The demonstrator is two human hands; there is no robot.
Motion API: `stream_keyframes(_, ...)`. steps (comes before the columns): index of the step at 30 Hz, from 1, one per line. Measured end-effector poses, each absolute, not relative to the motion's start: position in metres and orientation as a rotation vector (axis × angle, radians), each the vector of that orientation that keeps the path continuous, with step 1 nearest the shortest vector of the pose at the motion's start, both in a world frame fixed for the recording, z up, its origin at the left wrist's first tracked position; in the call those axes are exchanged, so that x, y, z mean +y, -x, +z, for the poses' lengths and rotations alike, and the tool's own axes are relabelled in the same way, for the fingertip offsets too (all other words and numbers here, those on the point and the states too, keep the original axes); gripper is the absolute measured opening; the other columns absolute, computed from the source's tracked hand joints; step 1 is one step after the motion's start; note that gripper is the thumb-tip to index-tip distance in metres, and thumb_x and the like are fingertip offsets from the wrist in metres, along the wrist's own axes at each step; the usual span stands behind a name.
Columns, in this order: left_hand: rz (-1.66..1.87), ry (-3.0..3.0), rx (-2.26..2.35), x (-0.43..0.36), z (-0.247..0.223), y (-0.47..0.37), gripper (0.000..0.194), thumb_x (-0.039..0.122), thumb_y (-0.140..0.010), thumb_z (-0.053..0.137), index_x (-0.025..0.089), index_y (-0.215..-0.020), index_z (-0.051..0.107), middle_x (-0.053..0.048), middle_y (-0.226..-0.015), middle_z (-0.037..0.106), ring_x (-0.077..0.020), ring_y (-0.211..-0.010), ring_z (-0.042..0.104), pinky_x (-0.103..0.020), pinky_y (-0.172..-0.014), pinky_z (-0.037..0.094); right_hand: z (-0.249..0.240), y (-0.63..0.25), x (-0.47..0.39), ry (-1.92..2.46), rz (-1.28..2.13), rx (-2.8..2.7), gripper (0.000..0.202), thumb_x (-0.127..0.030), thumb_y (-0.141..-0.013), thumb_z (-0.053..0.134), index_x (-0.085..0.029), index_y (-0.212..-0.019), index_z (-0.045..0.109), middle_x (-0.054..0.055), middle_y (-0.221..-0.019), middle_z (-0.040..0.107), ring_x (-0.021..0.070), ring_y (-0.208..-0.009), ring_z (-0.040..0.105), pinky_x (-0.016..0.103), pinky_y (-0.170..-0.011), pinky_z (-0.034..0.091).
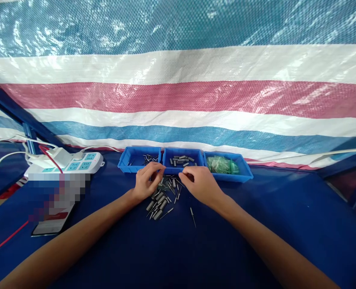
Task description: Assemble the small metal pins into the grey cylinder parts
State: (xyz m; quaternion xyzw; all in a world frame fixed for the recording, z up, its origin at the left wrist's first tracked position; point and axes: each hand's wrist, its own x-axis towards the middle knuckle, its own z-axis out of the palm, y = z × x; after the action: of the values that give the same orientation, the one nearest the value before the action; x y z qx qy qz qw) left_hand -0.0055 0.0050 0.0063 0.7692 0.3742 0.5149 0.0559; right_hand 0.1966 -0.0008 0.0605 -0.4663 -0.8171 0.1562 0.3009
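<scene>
My left hand (148, 181) hovers at the front of the left and middle blue bins, thumb and forefinger pinched together. Across from it, my right hand (200, 184) is curled closed in front of the middle and right bins. Anything between the fingers of either hand is too small or hidden to make out. Below and between them lies a loose pile of grey metal cylinders (158, 213) mixed with thin blind rivets (167, 213). One single rivet (193, 217) lies apart, nearer to me.
The left bin (129, 168) contains dark rivets, the middle bin (166, 154) grey cylinders, the right bin (247, 173) green-tinted plastic packets (221, 165). A power strip (87, 163) with plugs and cables and a partly blurred phone (50, 228) lie at left. Striped sheeting (178, 96) hangs behind.
</scene>
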Motion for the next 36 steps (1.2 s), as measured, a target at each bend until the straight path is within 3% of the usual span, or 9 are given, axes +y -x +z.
stream_keyframes(6, 1.569, -2.302, 1.140, 0.007, 0.006, 0.006, 0.009, 0.015, -0.087, 0.052, 0.016, -0.093, 0.059, -0.005, -0.086, 0.062, -0.0078, -0.058, 0.051, -0.022, -0.057, 0.044, 0.055, -0.212, -0.017, 1.272, 0.418, -2.743, 0.036, -0.029, -0.058, 0.079, -0.019, -0.043, 0.048, -0.002, -0.043, 0.043, 0.0085, -0.035, 0.034, 0.026, -0.041, 0.016)
stream_keyframes(13, 1.582, -2.299, 1.144, 0.007, 0.006, 0.005, 0.009, 0.014, -0.086, 0.053, 0.016, -0.093, 0.059, -0.005, -0.088, 0.064, -0.0071, -0.056, 0.050, -0.022, -0.058, 0.044, 0.051, -0.207, -0.022, 1.197, 0.504, -2.788, 0.029, -0.003, -0.054, 0.068, -0.019, -0.041, 0.047, -0.003, -0.041, 0.040, 0.0092, -0.035, 0.035, 0.024, -0.036, 0.017)
stream_keyframes(17, 1.570, -2.306, 1.141, 0.007, 0.006, 0.005, 0.009, 0.014, -0.086, 0.054, 0.016, -0.094, 0.059, -0.004, -0.086, 0.064, -0.0067, -0.056, 0.049, -0.022, -0.058, 0.044, 0.067, -0.201, -0.010, 1.233, 0.603, -2.496, 0.022, -0.007, -0.066, 0.062, -0.018, -0.050, 0.052, -0.001, -0.046, 0.052, 0.0102, -0.040, 0.047, 0.022, -0.039, 0.028)
stream_keyframes(22, 1.523, -2.318, 1.163, 0.007, 0.007, 0.005, 0.011, 0.017, -0.089, 0.052, 0.015, -0.096, 0.060, -0.004, -0.085, 0.064, -0.0064, -0.056, 0.050, -0.020, -0.057, 0.043, 0.057, -0.188, 0.001, 1.073, 0.934, -1.722, 0.009, -0.023, -0.083, 0.055, -0.016, -0.079, 0.059, 0.002, -0.067, 0.066, 0.0132, -0.051, 0.064, 0.023, -0.051, 0.050)
stream_keyframes(24, 1.457, -2.340, 1.171, 0.007, 0.007, 0.005, 0.013, 0.020, -0.090, 0.052, 0.016, -0.099, 0.061, -0.003, -0.082, 0.064, -0.0067, -0.057, 0.052, -0.019, -0.056, 0.043, 0.044, -0.183, 0.002, 1.015, 1.005, -1.536, 0.016, -0.031, -0.085, 0.056, -0.016, -0.088, 0.060, 0.005, -0.075, 0.069, 0.0157, -0.058, 0.067, 0.026, -0.055, 0.055)
stream_keyframes(30, 1.323, -2.512, 1.000, 0.012, 0.002, 0.005, 0.013, 0.021, -0.088, 0.057, 0.015, -0.099, 0.062, -0.005, -0.085, 0.066, -0.0110, -0.074, 0.062, -0.020, -0.064, 0.048, 0.012, -0.175, -0.006, 0.908, 0.926, -1.432, 0.014, -0.029, -0.087, 0.057, -0.019, -0.094, 0.063, 0.005, -0.083, 0.068, 0.0161, -0.061, 0.068, 0.028, -0.059, 0.055)
stream_keyframes(36, 1.413, -2.494, 1.028, 0.010, 0.008, 0.004, 0.006, 0.018, -0.088, 0.056, 0.014, -0.090, 0.060, -0.003, -0.079, 0.065, -0.0099, -0.069, 0.060, -0.019, -0.060, 0.047, 0.003, -0.175, -0.008, 0.974, 0.788, -1.558, 0.013, -0.027, -0.088, 0.055, -0.018, -0.089, 0.065, 0.002, -0.072, 0.062, 0.0118, -0.053, 0.059, 0.025, -0.054, 0.047)
